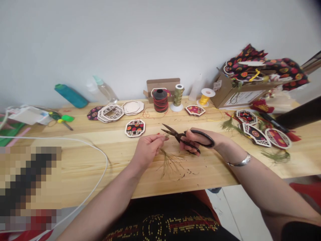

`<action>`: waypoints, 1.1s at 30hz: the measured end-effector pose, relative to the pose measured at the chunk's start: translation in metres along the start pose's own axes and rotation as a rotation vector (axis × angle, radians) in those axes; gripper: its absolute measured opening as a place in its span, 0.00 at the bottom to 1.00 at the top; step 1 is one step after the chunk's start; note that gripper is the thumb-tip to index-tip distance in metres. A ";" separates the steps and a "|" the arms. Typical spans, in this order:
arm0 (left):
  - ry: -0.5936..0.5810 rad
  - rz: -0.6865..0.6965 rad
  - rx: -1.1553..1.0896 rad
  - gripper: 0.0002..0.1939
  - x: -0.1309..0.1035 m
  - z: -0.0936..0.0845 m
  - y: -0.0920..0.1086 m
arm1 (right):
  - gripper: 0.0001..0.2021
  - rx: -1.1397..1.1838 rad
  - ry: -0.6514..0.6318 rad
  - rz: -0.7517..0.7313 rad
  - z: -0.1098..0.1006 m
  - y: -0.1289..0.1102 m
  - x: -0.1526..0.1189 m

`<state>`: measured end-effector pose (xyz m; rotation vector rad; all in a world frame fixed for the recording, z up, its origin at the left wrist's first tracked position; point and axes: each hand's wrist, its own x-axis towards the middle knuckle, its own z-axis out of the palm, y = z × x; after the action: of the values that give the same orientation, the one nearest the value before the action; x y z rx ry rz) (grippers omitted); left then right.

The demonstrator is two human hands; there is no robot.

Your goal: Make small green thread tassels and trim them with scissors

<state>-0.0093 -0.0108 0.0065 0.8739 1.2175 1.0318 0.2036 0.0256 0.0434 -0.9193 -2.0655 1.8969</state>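
My left hand [149,147] pinches a small bundle of green-brown threads [170,164], whose loose ends fan out below the fingers over the table. In my right hand [192,139] is a pair of black-handled scissors [175,133], with the blades parted and pointing left, close to my left fingertips. Whether the blades touch the threads I cannot tell. Dark snippets lie on the wood beneath. Just behind my left hand rests an octagonal ornament [135,128] with patterned fabric in a white lattice frame.
Along the wall stand a dark red thread spool [161,102], a gold-green spool [178,95], a yellow spool [206,97] and a teal cone [71,96]. A cardboard box [233,90] of fabric is back right. Tasselled ornaments [255,134] lie right. A white cable [105,167] loops at left.
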 end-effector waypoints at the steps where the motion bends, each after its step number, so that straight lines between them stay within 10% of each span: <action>1: 0.000 0.006 0.001 0.10 0.000 0.000 0.000 | 0.32 -0.013 -0.001 -0.001 0.000 0.000 0.000; 33: -0.009 0.019 -0.025 0.09 -0.001 0.000 0.000 | 0.28 -0.124 0.192 0.088 0.005 -0.005 -0.005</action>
<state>-0.0093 -0.0113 0.0070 0.8705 1.1886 1.0553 0.2036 0.0190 0.0486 -1.1898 -2.0775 1.6604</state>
